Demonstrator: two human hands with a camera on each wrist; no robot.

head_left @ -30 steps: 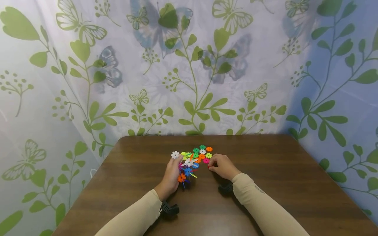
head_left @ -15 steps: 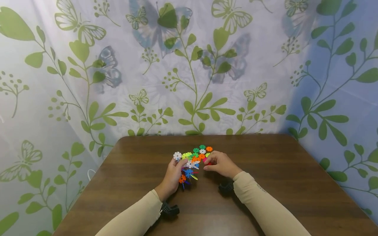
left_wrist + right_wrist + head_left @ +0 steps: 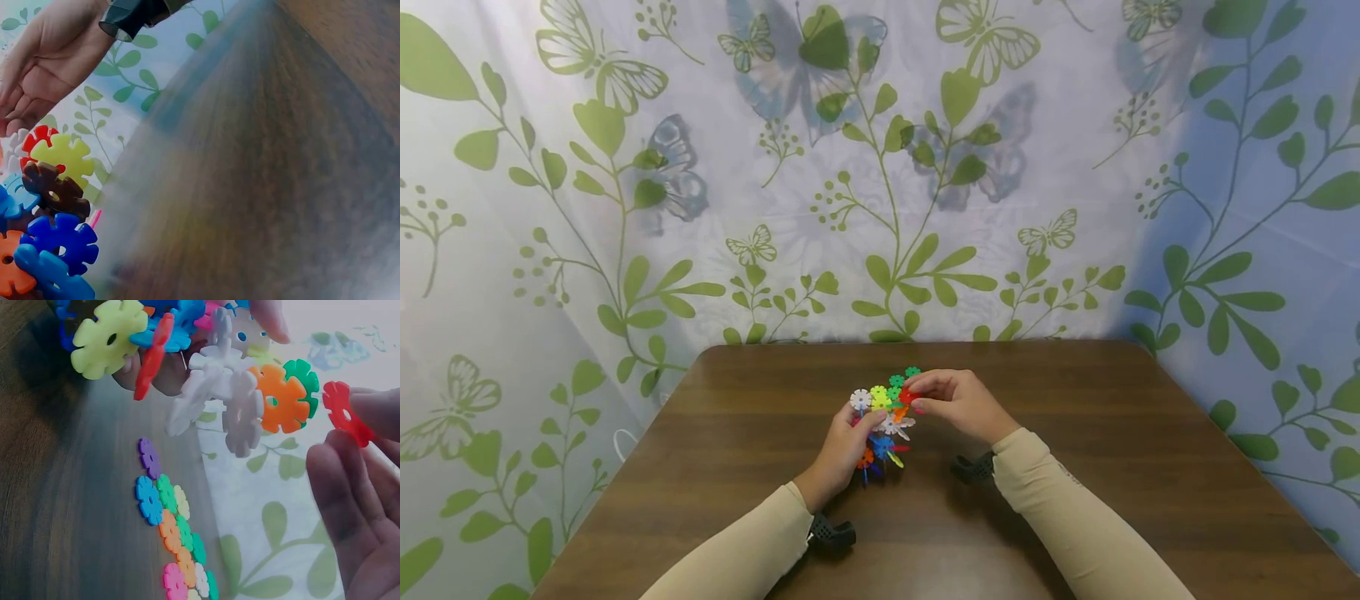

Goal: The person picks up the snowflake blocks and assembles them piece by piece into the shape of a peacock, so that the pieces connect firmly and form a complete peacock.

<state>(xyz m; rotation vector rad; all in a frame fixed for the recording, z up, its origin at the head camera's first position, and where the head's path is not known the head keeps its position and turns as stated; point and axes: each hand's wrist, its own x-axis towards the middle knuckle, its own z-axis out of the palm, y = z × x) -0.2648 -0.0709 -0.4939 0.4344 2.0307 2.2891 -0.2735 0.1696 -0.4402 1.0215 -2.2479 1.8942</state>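
My left hand (image 3: 838,450) holds a joined cluster of flower-shaped plastic discs in several colours, with white discs (image 3: 242,412), an orange disc (image 3: 284,399) and a green disc among them. Between thumb and fingers, my right hand (image 3: 961,408) pinches a single red flower disc (image 3: 342,412). In the right wrist view that disc is close beside the cluster's orange and green end; whether they touch is hard to tell. Blue discs (image 3: 61,240), a brown disc (image 3: 56,190) and a yellow disc (image 3: 65,156) of the cluster show in the left wrist view. Part of the left hand is hidden behind the cluster.
Loose flower discs lie on the brown wooden table (image 3: 715,433), including a purple disc (image 3: 149,457), a blue disc (image 3: 149,500) and a pink disc (image 3: 175,581). A leaf-patterned curtain (image 3: 880,208) hangs behind the table's far edge.
My right hand has lifted the red disc from the table and brought it left to the cluster. The left hand has shifted slightly right and turned the cluster a little.
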